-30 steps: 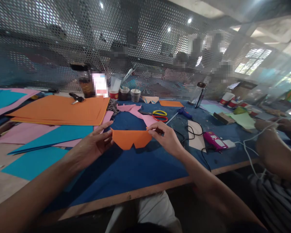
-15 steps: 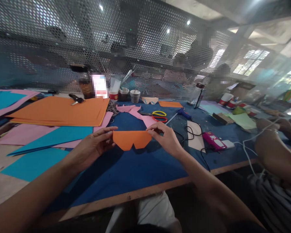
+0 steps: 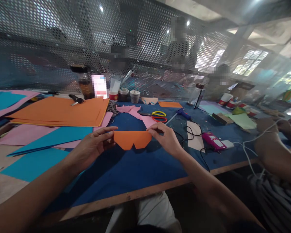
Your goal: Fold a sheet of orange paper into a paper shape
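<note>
Between my two hands an orange paper cutout (image 3: 133, 139) is held up over the blue tabletop (image 3: 135, 174). Its top edge is straight and a small V notch is cut into its lower edge. My left hand (image 3: 94, 145) pinches its left end, and my right hand (image 3: 166, 137) pinches the right end between thumb and fingers. Just beyond lie pink paper scraps (image 3: 138, 113) and scissors (image 3: 158, 116) with a yellow and a red handle. A similar pale cutout with blue dots (image 3: 149, 101) stands farther back.
Orange sheets (image 3: 58, 111) with keys (image 3: 76, 99) on top and blue sheets (image 3: 53, 139) lie left. Right are a blue glue gun (image 3: 184, 113), its black cord, a magenta power strip (image 3: 213, 141) and another person's arm (image 3: 269, 142). Cups (image 3: 135, 96) line the perforated metal screen (image 3: 140, 48).
My hands and the orange cutout stay almost in place, with only a very slight shift. Behind the screen, a person has moved to the left.
</note>
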Available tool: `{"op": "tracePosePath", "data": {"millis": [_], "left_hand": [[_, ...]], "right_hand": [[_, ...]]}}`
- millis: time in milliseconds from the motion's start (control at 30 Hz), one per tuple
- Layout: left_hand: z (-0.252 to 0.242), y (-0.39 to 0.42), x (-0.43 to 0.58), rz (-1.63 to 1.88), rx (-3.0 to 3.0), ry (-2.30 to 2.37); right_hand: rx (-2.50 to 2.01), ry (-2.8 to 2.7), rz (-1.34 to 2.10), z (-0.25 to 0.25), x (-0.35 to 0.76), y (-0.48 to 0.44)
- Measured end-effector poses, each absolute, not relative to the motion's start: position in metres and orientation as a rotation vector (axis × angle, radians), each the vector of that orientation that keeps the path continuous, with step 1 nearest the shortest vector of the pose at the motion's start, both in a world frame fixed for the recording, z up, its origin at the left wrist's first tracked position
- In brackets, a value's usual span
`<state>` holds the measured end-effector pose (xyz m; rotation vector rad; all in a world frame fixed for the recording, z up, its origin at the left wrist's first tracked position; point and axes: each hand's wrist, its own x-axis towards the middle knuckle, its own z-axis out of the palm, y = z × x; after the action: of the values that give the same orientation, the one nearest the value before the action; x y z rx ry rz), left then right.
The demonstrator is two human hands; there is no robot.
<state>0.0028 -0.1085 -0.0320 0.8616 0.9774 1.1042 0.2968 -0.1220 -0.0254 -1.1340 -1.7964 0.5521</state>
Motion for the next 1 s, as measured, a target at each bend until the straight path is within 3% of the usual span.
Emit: {"op": "tracePosePath", "data": {"millis": [1000], "left_hand": [[-0.011,-0.116,0.012,1.257,0.722,1.023]], "right_hand": [[-1.163,-1.828,0.562,-0.039,0.296,-0.113]]}}
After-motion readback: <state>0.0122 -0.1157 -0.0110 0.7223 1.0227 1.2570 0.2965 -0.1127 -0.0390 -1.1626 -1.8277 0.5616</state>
